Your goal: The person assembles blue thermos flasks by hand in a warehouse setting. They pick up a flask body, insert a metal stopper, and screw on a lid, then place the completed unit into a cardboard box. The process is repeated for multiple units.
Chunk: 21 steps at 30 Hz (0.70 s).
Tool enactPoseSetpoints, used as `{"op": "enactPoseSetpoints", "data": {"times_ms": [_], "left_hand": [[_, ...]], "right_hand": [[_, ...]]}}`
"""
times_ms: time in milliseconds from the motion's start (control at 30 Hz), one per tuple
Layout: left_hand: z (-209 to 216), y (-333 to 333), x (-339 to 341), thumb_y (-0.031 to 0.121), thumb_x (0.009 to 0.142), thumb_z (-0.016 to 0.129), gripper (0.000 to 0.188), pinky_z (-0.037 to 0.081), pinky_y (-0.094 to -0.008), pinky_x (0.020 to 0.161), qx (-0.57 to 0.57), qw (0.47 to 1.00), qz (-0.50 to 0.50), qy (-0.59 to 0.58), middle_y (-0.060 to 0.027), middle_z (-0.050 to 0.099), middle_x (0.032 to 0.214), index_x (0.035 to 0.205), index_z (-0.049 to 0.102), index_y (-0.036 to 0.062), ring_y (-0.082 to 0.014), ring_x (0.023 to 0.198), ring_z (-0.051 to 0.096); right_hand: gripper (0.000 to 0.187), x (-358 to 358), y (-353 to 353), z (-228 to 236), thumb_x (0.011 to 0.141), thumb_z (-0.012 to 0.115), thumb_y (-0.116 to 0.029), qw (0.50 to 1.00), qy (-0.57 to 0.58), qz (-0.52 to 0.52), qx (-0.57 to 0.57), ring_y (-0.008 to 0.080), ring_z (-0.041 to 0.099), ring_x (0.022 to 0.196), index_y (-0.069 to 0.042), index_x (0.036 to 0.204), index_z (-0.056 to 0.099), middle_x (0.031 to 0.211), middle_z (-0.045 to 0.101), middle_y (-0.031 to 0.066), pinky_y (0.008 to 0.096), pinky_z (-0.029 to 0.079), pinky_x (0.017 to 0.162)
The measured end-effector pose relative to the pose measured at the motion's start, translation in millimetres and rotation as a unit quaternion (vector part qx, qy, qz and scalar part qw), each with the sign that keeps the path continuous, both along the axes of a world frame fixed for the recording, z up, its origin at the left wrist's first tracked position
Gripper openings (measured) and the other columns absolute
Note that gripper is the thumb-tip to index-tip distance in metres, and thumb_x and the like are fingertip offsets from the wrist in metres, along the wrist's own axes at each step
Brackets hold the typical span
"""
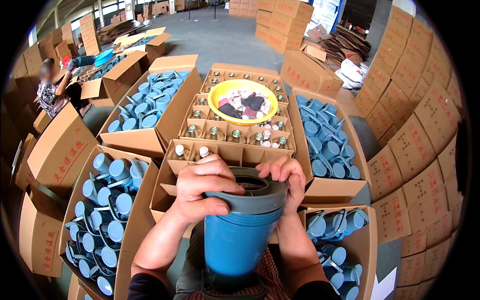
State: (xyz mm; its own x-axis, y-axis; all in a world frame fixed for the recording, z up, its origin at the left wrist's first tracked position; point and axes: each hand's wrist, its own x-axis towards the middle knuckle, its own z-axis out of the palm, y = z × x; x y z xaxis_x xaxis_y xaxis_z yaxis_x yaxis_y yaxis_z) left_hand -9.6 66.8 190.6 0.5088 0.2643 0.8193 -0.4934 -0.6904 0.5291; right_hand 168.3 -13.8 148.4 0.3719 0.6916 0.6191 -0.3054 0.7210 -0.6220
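Note:
A blue thermos casing (237,245) stands upright in front of my body, with a grey collar (260,202) around its mouth and a dark handle at its bottom end. My left hand (207,187) is closed over the collar's left side, thumb outside and fingers over the rim. On the right side, my right hand (285,175) grips the same collar, its fingers bent over the top edge. The opening between my hands is dark, and its inside cannot be made out. Just beyond my hands, two white-capped bottles (180,152) sit in a divided carton (240,151).
A yellow basin (214,102) of small pale pieces and dark cloths rests on cartons of glass bottles (214,133). Open boxes of blue casings (120,167) flank me on both sides. Stacked cartons (405,187) line the right. A person (52,92) works at far left.

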Motion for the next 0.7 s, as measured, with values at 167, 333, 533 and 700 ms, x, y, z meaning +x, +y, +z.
{"op": "enactPoseSetpoints", "data": {"times_ms": [167,333,533,700], "left_hand": [[13.3,3.6,-4.7,0.035,0.072,0.072,0.036,0.042,-0.0314,0.062,0.030,0.999,-0.017,0.010,-0.0085,0.063,0.077,0.082,0.072,0.0003,-0.0211,0.067,0.055],[-1.4,-5.1,-7.6,0.048,0.071,0.071,0.049,0.046,-0.0326,0.063,0.096,0.995,0.002,-0.026,-0.0093,0.064,0.080,0.084,0.070,0.0014,-0.0247,0.070,0.058],[25.3,-12.1,-31.5,0.061,0.058,0.075,0.073,0.050,-0.0363,0.069,0.139,0.969,0.106,0.177,-0.0135,0.066,0.087,0.096,0.065,0.0002,-0.0290,0.077,0.063],[26.1,-26.5,-24.2,0.045,0.059,0.078,0.060,0.052,-0.0348,0.068,0.206,0.939,0.170,0.216,-0.0134,0.065,0.091,0.096,0.064,0.0009,-0.0295,0.082,0.065]], "right_hand": [[0.031,6.2,-6.3,14.7,0.092,0.052,-0.025,0.998,-0.049,-0.038,0.006,0.0213,0.051,0.070,-0.004,0.070,0.045,0.073,0.049,0.0085,0.0388,0.045,0.077],[0.024,6.5,-15.4,7.8,0.091,0.049,-0.017,0.995,-0.075,-0.031,0.057,0.0215,0.050,0.069,-0.003,0.071,0.045,0.071,0.048,0.0089,0.0386,0.044,0.076],[0.041,-4.5,-28.4,16.8,0.092,0.053,-0.038,0.972,-0.167,-0.165,-0.009,0.0221,0.050,0.066,-0.002,0.073,0.048,0.070,0.048,0.0082,0.0365,0.045,0.074],[0.050,-14.4,-39.8,36.1,0.087,0.056,-0.051,0.856,-0.399,-0.327,-0.006,0.0249,0.046,0.058,-0.004,0.071,0.049,0.065,0.046,0.0090,0.0334,0.039,0.056]]}}
